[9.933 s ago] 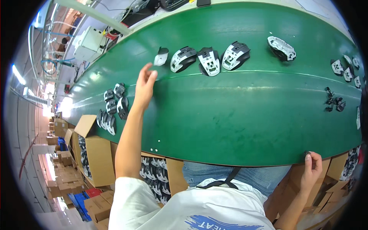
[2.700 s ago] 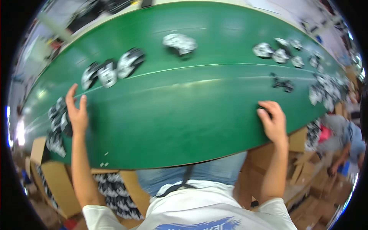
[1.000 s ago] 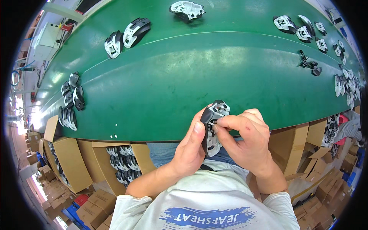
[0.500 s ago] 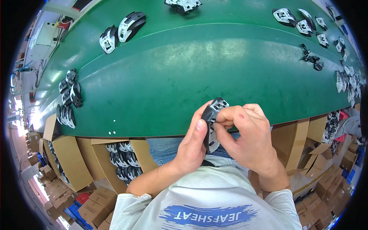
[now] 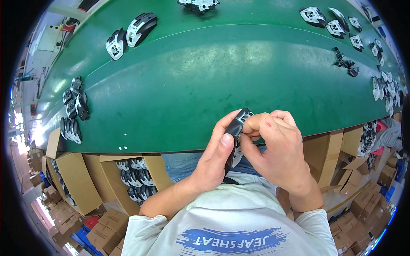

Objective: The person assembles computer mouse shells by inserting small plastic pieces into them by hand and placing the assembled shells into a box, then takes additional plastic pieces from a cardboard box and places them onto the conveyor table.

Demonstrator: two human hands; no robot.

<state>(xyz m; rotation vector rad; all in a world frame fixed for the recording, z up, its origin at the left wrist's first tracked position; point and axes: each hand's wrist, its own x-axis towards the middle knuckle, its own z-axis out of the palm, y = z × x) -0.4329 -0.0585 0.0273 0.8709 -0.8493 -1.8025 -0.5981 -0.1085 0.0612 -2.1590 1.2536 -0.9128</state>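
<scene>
In front of my body, over the table's near edge, my left hand (image 5: 215, 160) grips a curved black-and-silver plastic shell (image 5: 235, 128). The thumb presses its black outer side and the fingers wrap behind it. The shell stands on end, tilted, its silver inner side with cut-outs turned toward my right hand (image 5: 279, 147). My right thumb and forefinger are pinched together against that inner side. Whatever lies between those fingertips is hidden. The right hand covers part of the shell.
Similar shells (image 5: 77, 100) lie grouped on the left of the green table (image 5: 192, 94), with others (image 5: 314, 17) at the far right. Small black parts (image 5: 345, 64) lie at right. White bits (image 5: 123, 148) sit near the front edge. Cardboard boxes (image 5: 158, 170) of shells stand below.
The shell in my left hand has tilted slightly, its lower end moving left. My right hand stays pinched at it with little shift. The whole view has moved slightly.
</scene>
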